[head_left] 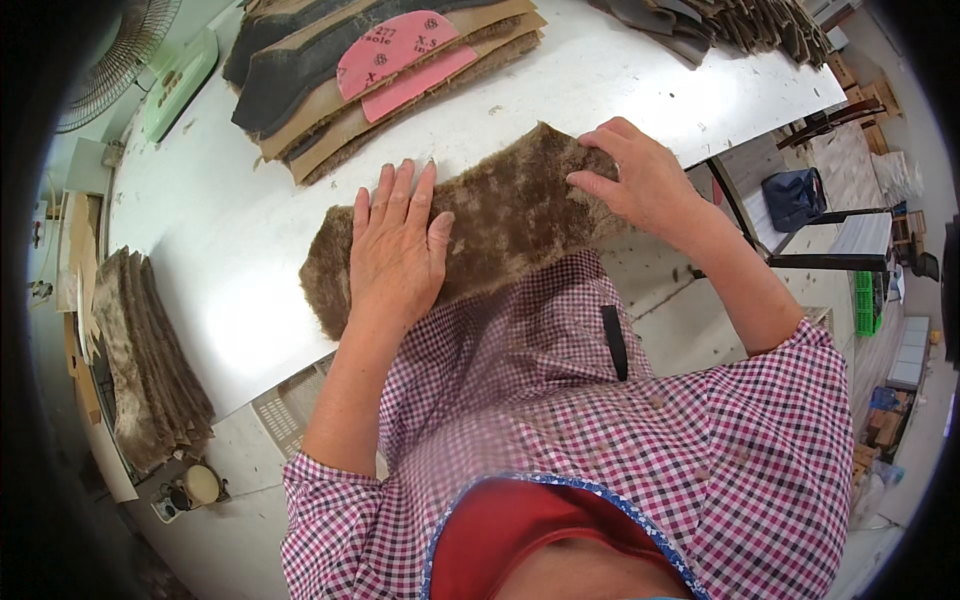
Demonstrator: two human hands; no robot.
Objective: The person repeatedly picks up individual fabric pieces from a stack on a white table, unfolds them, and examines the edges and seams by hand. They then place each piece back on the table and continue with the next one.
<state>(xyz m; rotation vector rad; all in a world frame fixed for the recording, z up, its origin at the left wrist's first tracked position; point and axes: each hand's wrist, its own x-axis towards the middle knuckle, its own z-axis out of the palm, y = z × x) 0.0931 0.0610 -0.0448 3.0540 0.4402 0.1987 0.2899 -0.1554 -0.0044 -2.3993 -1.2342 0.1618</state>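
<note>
A long piece of brown fur-like material lies at the near edge of the white table, its pile side up and its front edge close to my checked smock. My left hand rests flat on its left part, fingers spread and pointing away from me. At the far right end, my right hand pinches the edge of the piece between thumb and fingers. Beyond it stands a stack of similar cut pieces, dark and tan sides showing, with pink insole-shaped pieces on them.
More cut pieces are heaped at the far right of the white table. A pile of fur pieces sits at left, beside the table. A fan and a pale green tray are at the far left. A dark bag is at right.
</note>
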